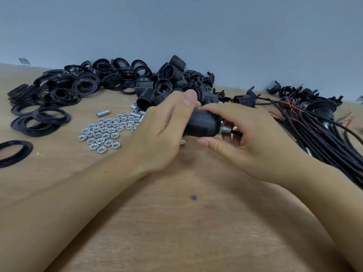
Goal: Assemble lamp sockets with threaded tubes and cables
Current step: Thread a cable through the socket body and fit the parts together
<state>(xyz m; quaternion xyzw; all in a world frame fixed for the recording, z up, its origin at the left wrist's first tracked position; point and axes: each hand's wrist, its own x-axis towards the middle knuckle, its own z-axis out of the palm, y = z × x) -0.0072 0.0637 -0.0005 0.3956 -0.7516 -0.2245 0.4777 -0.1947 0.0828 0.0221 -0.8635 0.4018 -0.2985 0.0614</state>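
Note:
A black threaded lamp socket lies sideways above the table, held between both hands. My left hand wraps round its left end. My right hand curls round its right end, where a short silver threaded tube sticks out with a black cable leaving it; the fingers hide most of the tube. A heap of black socket bodies lies just behind the hands. A bundle of black cables with red wire ends stretches along the right.
Black threaded rings lie piled at the back left, with one ring alone at the left edge. Silver hex nuts and short silver tubes are spread left of my hands. A grey wall stands behind the wooden table.

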